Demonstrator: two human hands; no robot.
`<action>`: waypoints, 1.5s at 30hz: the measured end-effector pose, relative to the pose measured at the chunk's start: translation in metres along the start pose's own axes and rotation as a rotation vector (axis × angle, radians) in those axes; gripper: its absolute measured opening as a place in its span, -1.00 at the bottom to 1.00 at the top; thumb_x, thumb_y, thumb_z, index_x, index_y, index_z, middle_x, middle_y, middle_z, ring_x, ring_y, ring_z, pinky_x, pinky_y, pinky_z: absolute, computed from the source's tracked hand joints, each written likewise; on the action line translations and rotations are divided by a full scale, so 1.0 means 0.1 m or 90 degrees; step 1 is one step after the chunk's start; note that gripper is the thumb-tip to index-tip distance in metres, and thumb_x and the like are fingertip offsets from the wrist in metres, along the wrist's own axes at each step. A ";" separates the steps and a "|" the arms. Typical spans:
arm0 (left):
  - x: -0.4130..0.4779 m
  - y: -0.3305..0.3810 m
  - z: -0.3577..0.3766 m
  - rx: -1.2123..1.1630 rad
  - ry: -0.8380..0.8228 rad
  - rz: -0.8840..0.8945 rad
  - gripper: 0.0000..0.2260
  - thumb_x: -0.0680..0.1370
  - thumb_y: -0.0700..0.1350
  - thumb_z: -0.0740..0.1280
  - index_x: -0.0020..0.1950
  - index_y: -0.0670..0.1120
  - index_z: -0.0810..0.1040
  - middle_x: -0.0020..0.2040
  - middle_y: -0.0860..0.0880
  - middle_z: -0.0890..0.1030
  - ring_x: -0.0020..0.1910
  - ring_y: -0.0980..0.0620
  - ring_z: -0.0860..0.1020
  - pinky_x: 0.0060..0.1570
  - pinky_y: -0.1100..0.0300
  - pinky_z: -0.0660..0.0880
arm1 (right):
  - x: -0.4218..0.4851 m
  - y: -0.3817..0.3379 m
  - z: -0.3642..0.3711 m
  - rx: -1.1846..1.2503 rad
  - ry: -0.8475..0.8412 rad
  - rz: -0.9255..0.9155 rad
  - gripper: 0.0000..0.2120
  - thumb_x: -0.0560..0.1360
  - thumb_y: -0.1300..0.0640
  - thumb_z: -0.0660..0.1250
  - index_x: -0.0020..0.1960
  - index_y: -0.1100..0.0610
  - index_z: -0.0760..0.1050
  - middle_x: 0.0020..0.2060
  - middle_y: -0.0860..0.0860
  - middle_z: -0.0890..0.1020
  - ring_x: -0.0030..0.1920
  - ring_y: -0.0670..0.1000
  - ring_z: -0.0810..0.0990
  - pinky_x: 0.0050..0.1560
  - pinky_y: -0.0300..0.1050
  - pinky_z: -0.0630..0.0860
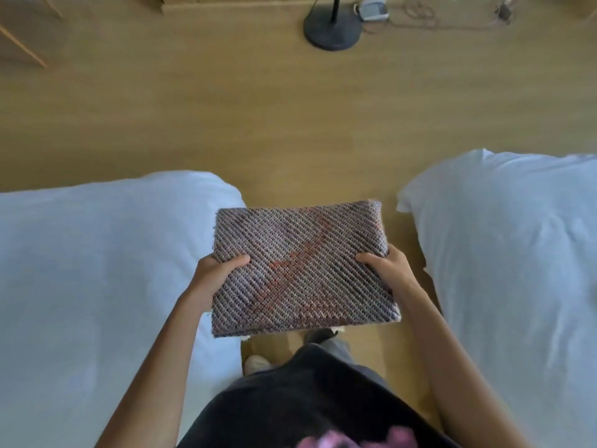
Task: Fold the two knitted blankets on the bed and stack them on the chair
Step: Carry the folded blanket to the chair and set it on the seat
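A folded knitted blanket [300,270], grey-purple with a reddish streak, is held flat in the air in front of me, above the gap between two beds. My left hand [214,274] grips its left edge, thumb on top. My right hand [389,270] grips its right edge the same way. No second blanket and no chair can be seen.
A white bed [97,270] lies to my left and another white bed [517,253] to my right, with a strip of wooden floor [258,124] between and beyond them. A black round lamp base [332,29] stands far ahead, with a small device and cables [420,14] beside it.
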State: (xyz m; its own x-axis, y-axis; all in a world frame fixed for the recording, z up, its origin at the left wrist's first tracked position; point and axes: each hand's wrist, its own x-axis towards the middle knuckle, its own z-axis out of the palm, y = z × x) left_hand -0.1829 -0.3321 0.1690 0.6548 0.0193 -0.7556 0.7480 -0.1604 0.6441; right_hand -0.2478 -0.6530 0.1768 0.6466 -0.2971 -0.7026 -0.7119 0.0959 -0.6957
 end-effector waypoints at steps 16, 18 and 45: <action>1.12 1.88 2.95 0.298 -0.258 0.056 -0.71 0.34 -0.10 0.53 0.00 -0.17 0.61 -0.06 -0.14 0.68 -0.09 -0.13 0.65 -0.02 0.00 0.57 | 0.67 -0.23 -2.08 0.249 0.283 0.051 -0.58 0.34 0.12 0.48 0.14 0.18 0.48 -0.07 0.07 0.66 -0.19 0.00 0.68 -0.32 -0.18 0.58; 1.31 2.15 3.22 0.322 -0.290 0.062 -0.72 0.34 -0.12 0.53 -0.01 -0.18 0.60 -0.06 -0.15 0.68 -0.11 -0.11 0.66 -0.10 0.06 0.58 | 0.81 -0.35 -2.16 0.280 0.314 0.060 -0.60 0.35 0.12 0.48 0.13 0.17 0.49 -0.08 0.07 0.66 -0.19 0.00 0.68 -0.33 -0.19 0.57; 3.24 5.11 6.69 0.574 -0.564 0.111 -0.68 0.37 -0.14 0.51 0.07 -0.16 0.54 -0.05 -0.09 0.67 -0.17 0.01 0.67 -0.31 0.22 0.59 | 3.09 -2.22 -3.45 0.550 0.608 0.109 -0.68 0.34 0.16 0.48 0.06 0.12 0.51 -0.15 -0.01 0.65 -0.23 -0.05 0.65 -0.44 -0.29 0.51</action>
State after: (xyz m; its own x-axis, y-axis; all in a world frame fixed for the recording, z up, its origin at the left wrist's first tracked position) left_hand 0.3384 -1.0677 0.1731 0.1802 -0.6758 -0.7148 0.0937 -0.7115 0.6964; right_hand 0.0151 -1.0939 0.1656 -0.1396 -0.7413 -0.6565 -0.1287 0.6710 -0.7302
